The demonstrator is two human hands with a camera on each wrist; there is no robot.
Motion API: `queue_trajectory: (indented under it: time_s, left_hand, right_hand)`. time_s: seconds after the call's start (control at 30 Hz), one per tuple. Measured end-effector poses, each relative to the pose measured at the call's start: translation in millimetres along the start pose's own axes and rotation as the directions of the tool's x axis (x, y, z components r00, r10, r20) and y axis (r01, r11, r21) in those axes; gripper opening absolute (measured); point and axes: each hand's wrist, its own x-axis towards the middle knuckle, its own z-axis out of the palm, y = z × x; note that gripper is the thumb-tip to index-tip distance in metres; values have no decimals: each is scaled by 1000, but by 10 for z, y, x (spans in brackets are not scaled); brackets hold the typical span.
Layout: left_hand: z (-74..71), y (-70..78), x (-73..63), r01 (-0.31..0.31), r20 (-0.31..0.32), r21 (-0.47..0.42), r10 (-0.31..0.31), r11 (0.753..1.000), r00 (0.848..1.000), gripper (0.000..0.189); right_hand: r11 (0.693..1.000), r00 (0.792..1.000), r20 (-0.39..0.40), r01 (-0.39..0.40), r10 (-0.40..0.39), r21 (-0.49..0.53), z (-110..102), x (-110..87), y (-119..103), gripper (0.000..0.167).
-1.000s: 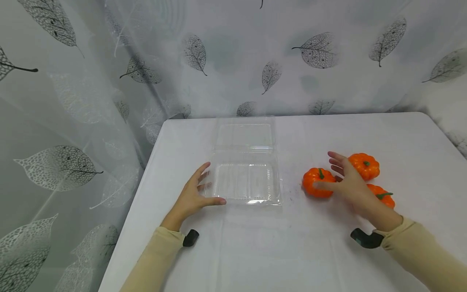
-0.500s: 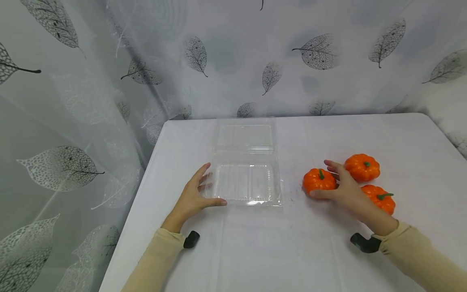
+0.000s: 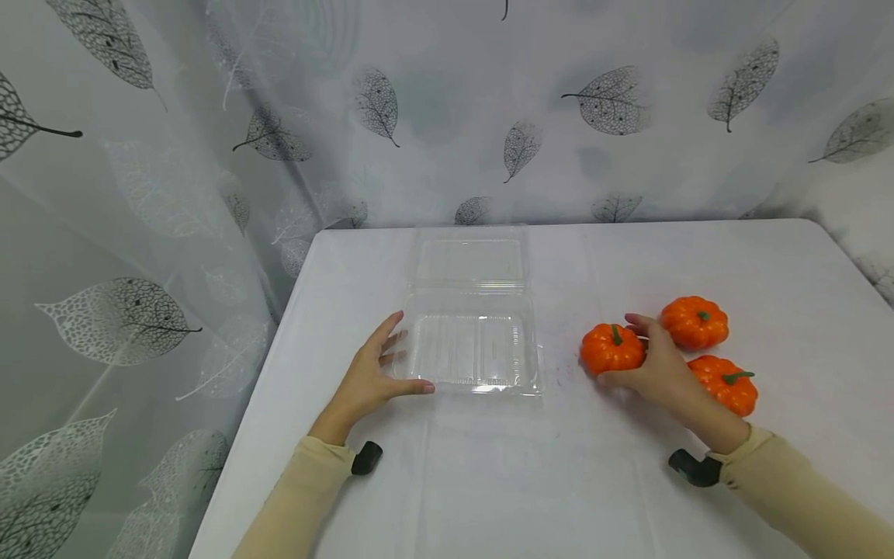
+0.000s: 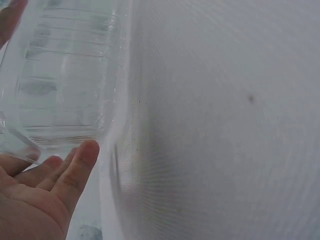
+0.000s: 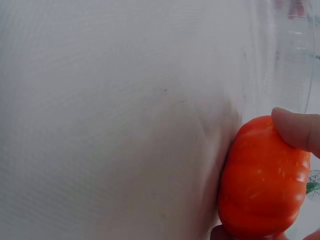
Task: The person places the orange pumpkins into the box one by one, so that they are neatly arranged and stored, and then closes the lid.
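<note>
While right hand pinches partly hidden pumpkin, left hand spread, clear container faint

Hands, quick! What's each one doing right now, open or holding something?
Left hand: open, at the left side of the clear container.
Right hand: holding the leftmost orange pumpkin.

On the table, the container is flanked at left by the left hand; its lid is laid behind. To the right, the leftmost pumpkin is held in the right hand; farther right, the rear pumpkin is set behind the front pumpkin.
</note>
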Motion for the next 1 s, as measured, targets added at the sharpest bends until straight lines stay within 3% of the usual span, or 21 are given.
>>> queue_trajectory:
  time_s: [0.23, 0.43, 1.0]
  left_hand:
    - [-5, -9, 11, -8, 3, -3, 8, 1000, 1000, 127]
    - [-8, -19, 32, -14, -3, 12, 14, 1000, 1000, 129]
    - [-13, -35, 41, 3, 4, 12, -3, 1000, 1000, 129]
  right_hand:
    - [1000, 1000, -4, 4, -4, 2, 1, -8, -14, 108]
    - [997, 1000, 20, 1, -3, 76, 14, 8, -120, 105]
    - [958, 984, 58, 149, -168, 245, 90, 54, -575, 91]
